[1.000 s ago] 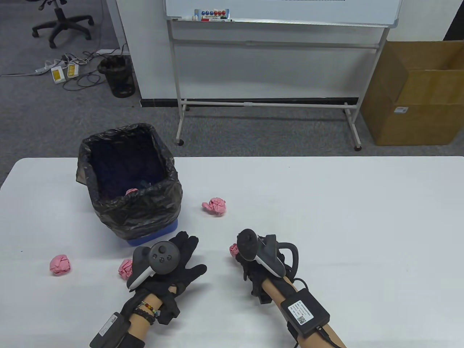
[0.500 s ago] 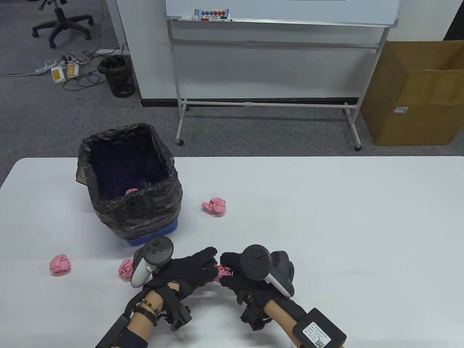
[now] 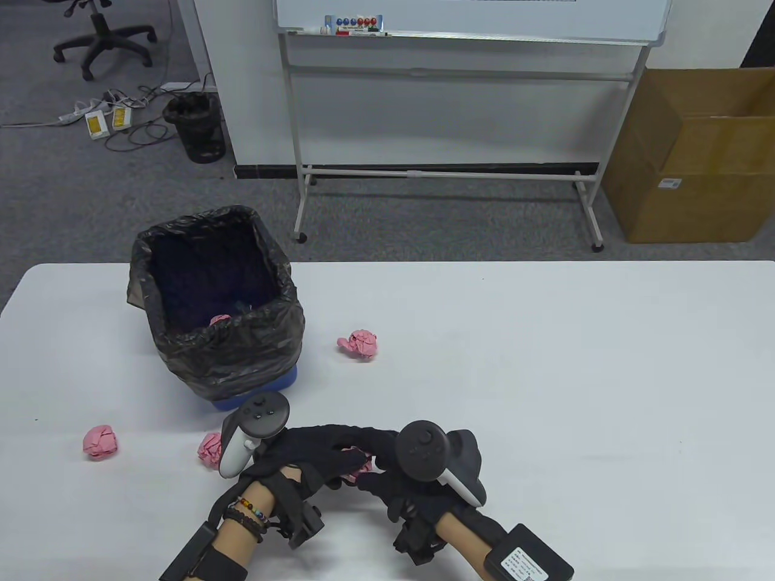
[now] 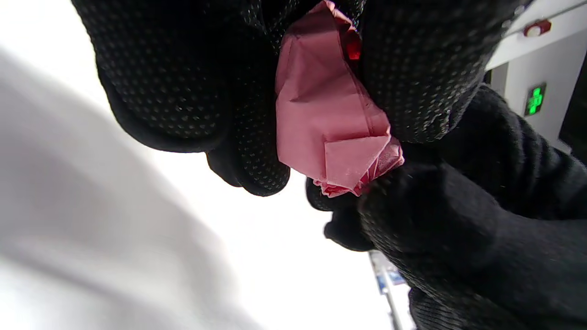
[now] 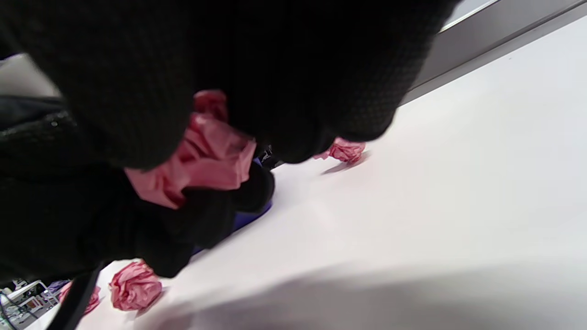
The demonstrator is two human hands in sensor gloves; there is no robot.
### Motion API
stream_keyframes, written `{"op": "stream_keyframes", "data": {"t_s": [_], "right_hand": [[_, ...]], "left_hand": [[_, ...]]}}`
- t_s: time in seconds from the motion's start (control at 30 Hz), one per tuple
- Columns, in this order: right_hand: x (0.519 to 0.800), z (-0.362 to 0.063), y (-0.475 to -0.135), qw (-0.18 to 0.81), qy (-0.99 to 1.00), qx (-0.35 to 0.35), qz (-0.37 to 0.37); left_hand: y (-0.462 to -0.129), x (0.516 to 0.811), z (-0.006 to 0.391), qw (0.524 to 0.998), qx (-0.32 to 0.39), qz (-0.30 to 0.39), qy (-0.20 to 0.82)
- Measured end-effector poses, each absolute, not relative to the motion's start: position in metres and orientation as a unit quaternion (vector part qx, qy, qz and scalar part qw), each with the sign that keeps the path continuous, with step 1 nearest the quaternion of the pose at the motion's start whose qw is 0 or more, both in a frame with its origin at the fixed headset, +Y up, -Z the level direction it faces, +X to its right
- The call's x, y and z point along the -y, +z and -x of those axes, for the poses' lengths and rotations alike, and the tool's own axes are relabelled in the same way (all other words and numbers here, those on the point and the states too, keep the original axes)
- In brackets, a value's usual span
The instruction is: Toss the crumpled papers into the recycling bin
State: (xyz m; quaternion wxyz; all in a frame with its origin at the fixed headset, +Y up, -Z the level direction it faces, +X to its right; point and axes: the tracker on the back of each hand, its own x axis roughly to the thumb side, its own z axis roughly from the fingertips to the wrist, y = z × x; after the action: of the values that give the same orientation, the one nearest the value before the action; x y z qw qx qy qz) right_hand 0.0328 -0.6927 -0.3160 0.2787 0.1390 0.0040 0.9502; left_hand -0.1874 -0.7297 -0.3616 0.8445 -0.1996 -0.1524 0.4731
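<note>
Table view: five pink crumpled paper balls show. One lies inside the bin (image 3: pixel 218 315), a blue tub lined with a black bag at ten o'clock on the white table (image 3: pixel 545 375). One ball (image 3: pixel 359 345) lies free at three o'clock of the bin, one (image 3: pixel 100 441) at eight o'clock of it, one (image 3: pixel 211 449) just beside the left tracker (image 3: pixel 251 433). The fifth, the held ball (image 3: pixel 357 463), sits between both gloves at six o'clock, mostly covered. The left hand (image 3: pixel 315 454) and right hand (image 3: pixel 393 469) both curl round it. Beyond the table stand a whiteboard stand (image 3: pixel 448 109), a cardboard box (image 3: pixel 696 157) and a mesh basket (image 3: pixel 197 127).

Left wrist view: the held ball (image 4: pixel 328 123) is pinched between dotted left fingers (image 4: pixel 179 82), the right glove (image 4: pixel 458 229) touching it from four o'clock, a contact hidden from above.

Right wrist view: the held ball (image 5: pixel 202 160) is gripped by both gloves; free balls show at one o'clock (image 5: pixel 346 150) and seven o'clock (image 5: pixel 135 285).
</note>
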Motion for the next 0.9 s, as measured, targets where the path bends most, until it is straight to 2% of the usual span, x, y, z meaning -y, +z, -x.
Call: {"op": "stream_keyframes", "data": {"t_s": [0.27,0.47,0.7,0.9], "right_hand": [[0.698,-0.043,-0.313,0.221,0.965,0.011,-0.14],[0.701,-0.049,-0.311,0.198,0.97,0.014,-0.139],[0.697,-0.056,-0.306,0.182,0.973,0.016,-0.139],[0.693,-0.064,-0.303,0.179,0.974,0.018,-0.137]], "left_hand": [[-0.362,0.701,0.187,0.909,0.135,0.15,0.364],[-0.375,0.667,0.185,0.93,0.128,0.121,0.322],[-0.398,0.605,0.183,0.938,0.145,0.049,0.31],[-0.411,0.544,0.192,0.936,0.155,-0.049,0.312]]}}
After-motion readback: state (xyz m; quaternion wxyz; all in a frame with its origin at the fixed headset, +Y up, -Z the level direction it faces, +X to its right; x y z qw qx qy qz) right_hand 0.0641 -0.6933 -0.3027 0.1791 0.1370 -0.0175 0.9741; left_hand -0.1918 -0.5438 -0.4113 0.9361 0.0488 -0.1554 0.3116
